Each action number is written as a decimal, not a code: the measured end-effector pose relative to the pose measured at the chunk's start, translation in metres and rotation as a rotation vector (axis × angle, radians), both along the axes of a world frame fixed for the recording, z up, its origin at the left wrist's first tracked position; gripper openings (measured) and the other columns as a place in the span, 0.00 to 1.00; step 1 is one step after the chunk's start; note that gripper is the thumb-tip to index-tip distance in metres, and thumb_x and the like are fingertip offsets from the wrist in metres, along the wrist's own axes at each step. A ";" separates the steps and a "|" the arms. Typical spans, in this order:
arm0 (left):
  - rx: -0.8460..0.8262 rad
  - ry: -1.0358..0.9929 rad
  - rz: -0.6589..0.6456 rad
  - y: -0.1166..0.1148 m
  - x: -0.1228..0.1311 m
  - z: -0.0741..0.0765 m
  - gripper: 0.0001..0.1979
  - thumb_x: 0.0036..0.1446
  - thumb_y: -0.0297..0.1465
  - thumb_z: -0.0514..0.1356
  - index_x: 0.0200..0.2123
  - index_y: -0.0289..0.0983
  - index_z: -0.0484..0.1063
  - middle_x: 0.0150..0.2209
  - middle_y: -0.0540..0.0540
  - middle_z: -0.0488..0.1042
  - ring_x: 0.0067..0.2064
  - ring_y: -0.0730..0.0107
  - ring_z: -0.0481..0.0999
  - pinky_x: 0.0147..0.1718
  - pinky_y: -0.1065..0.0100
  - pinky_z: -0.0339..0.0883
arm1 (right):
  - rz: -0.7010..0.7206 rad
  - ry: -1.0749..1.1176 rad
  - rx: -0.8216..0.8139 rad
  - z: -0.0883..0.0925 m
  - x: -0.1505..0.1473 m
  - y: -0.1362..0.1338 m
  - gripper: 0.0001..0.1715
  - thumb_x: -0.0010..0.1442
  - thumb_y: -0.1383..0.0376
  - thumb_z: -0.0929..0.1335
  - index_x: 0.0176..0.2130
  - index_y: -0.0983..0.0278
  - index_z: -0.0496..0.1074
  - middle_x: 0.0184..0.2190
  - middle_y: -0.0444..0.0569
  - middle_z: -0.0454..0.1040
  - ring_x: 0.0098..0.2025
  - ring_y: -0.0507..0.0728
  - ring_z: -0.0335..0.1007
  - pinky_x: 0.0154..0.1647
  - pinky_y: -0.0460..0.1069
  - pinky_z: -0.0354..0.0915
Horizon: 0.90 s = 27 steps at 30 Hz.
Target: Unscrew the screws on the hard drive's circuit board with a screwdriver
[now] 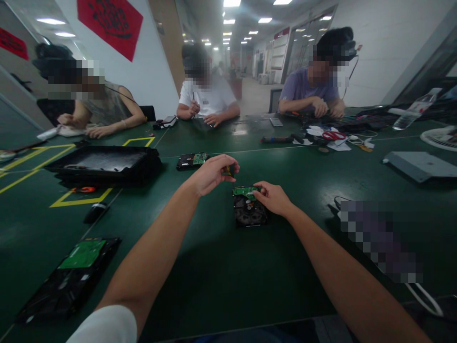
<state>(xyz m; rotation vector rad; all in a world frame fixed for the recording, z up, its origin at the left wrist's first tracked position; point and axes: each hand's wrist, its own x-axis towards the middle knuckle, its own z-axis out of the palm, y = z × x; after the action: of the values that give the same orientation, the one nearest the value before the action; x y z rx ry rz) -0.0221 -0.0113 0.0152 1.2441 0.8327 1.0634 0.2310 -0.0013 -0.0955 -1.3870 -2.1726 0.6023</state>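
Observation:
A hard drive [250, 213] lies on the dark green table ahead of me, its green circuit board [244, 192] facing up at the far end. My right hand [273, 197] is closed on the drive's far right edge, with fingers and thumb at the board. Just above the board's far left corner, my left hand [217, 174] pinches a short black-and-yellow tool [231, 169] that looks like a screwdriver; fingers hide part of it. A second hard drive [193, 161] rests beyond my left hand. Another hard drive [67, 281] is at the near left.
Stacked black trays [103, 164] stand at left, beside an orange-handled tool [84, 189] and a black mouse-like object [96, 212]. A grey metal box [423, 166], a plastic bottle [416, 112] and a blurred-out item [380, 240] are at right. Three people sit across the table.

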 end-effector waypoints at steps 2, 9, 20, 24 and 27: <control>0.009 0.018 -0.014 0.000 -0.003 0.001 0.10 0.57 0.36 0.65 0.36 0.35 0.76 0.39 0.42 0.76 0.43 0.64 0.76 0.36 0.65 0.76 | -0.001 -0.004 0.002 0.000 0.000 0.000 0.21 0.68 0.54 0.67 0.55 0.60 0.74 0.28 0.43 0.74 0.29 0.52 0.67 0.31 0.48 0.56; -0.049 0.007 -0.130 -0.008 0.002 0.004 0.11 0.57 0.36 0.66 0.40 0.35 0.75 0.38 0.41 0.78 0.43 0.61 0.78 0.36 0.61 0.77 | -0.004 -0.004 0.014 -0.001 0.001 0.001 0.21 0.67 0.53 0.68 0.55 0.60 0.74 0.28 0.43 0.74 0.29 0.53 0.67 0.31 0.48 0.56; 0.022 0.075 -0.006 -0.005 -0.001 0.007 0.09 0.56 0.34 0.64 0.34 0.33 0.78 0.41 0.41 0.75 0.43 0.64 0.74 0.36 0.65 0.76 | 0.002 -0.007 0.019 -0.001 0.000 0.001 0.21 0.68 0.54 0.67 0.55 0.61 0.74 0.28 0.43 0.74 0.29 0.52 0.67 0.31 0.48 0.56; 0.004 0.101 -0.028 -0.009 0.001 0.010 0.09 0.56 0.34 0.63 0.36 0.33 0.77 0.39 0.40 0.77 0.42 0.62 0.76 0.34 0.65 0.76 | -0.005 -0.009 0.019 -0.002 0.001 0.001 0.21 0.67 0.54 0.68 0.55 0.61 0.74 0.28 0.44 0.74 0.29 0.52 0.67 0.31 0.48 0.56; -0.023 0.060 -0.055 -0.011 0.003 0.010 0.08 0.57 0.33 0.64 0.36 0.34 0.75 0.37 0.40 0.78 0.42 0.61 0.78 0.35 0.63 0.76 | -0.010 -0.014 0.013 -0.002 0.001 0.002 0.21 0.67 0.54 0.68 0.55 0.60 0.74 0.29 0.44 0.74 0.30 0.52 0.67 0.31 0.48 0.56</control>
<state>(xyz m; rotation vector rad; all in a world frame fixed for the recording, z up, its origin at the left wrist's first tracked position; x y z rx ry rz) -0.0191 -0.0220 0.0249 1.2784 0.8495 0.9737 0.2316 0.0005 -0.0971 -1.3981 -2.1757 0.5751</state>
